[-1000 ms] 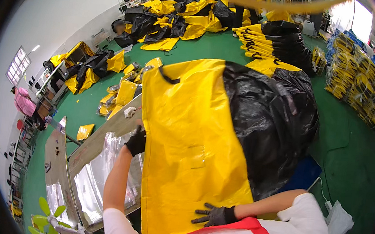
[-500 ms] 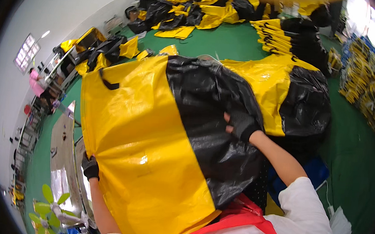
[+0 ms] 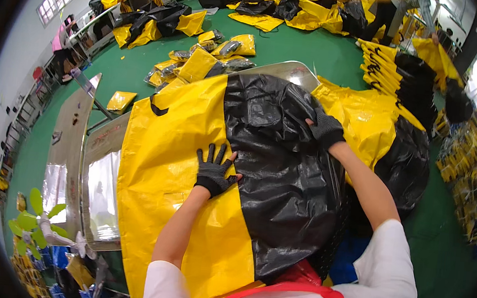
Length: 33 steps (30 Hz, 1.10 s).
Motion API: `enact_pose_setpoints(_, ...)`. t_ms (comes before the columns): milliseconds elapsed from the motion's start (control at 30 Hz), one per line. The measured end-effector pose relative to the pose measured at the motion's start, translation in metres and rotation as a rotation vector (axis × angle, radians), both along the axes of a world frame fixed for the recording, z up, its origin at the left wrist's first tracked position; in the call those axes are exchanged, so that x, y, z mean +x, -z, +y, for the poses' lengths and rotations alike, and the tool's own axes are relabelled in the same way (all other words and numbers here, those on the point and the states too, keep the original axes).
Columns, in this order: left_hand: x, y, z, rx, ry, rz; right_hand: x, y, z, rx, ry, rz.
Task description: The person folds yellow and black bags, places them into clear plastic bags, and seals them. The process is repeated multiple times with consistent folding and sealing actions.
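A large yellow and black plastic bag (image 3: 171,137) lies spread before me, its yellow part left and its glossy, wrinkled black part right. A short black handle strap shows near its upper left corner. My left hand (image 3: 215,172), in a dark fingerless glove, rests flat with fingers spread on the yellow part beside the seam. My right hand (image 3: 325,128), gloved alike, lies on the black part near its upper right edge, thumb apart; its dark fingers blend with the material. Just beyond it sits a second yellow and black bag (image 3: 360,123), crumpled.
Folded bags in clear packs (image 3: 200,63) lie past the far edge. A metal-topped table (image 3: 98,193) stands at left, near a small green-bladed fan (image 3: 34,219). Heaped bags (image 3: 313,13) cover the far floor. Packed bundles (image 3: 466,174) stand right. Other people are at the back.
My left hand has let go of the bag's left edge and moved right onto the yellow part, spreading its fingers. My right hand has slid farther away along the black part. The view has shifted.
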<state>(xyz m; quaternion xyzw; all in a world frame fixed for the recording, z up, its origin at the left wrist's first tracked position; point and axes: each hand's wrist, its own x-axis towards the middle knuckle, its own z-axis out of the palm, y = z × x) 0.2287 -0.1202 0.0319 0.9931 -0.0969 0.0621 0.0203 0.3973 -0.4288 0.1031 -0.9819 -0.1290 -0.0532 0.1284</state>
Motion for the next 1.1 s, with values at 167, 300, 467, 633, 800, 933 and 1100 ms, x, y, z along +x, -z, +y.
enact_pose_setpoints(167,0.018,0.019,-0.007,-0.017,0.038,-0.070,0.055,-0.036,-0.137,-0.306,0.198,0.356)
enact_pose_setpoints(300,0.009,0.002,0.001,-0.053,-0.002,0.002,0.071,-0.081,-0.019,0.019,-0.286,-0.032)
enact_pose_setpoints(467,0.019,0.010,-0.032,-0.201,0.072,0.021,0.185,-0.029,0.089,-0.093,-0.265,0.065)
enact_pose_setpoints(633,0.032,-0.010,-0.070,-0.184,0.324,-0.016,0.065,-0.111,0.190,0.401,-0.588,-0.725)
enact_pose_setpoints(800,0.053,-0.004,-0.050,-0.232,0.371,0.101,-0.146,-0.071,0.060,0.246,-0.916,-0.067)
enact_pose_setpoints(933,0.002,-0.004,-0.005,-0.187,0.300,0.129,-0.195,0.044,-0.043,-0.163,-0.846,0.458)
enact_pose_setpoints(1100,-0.116,0.016,0.180,0.025,-0.201,0.215,-0.188,0.039,-0.054,-0.145,-0.938,0.137)
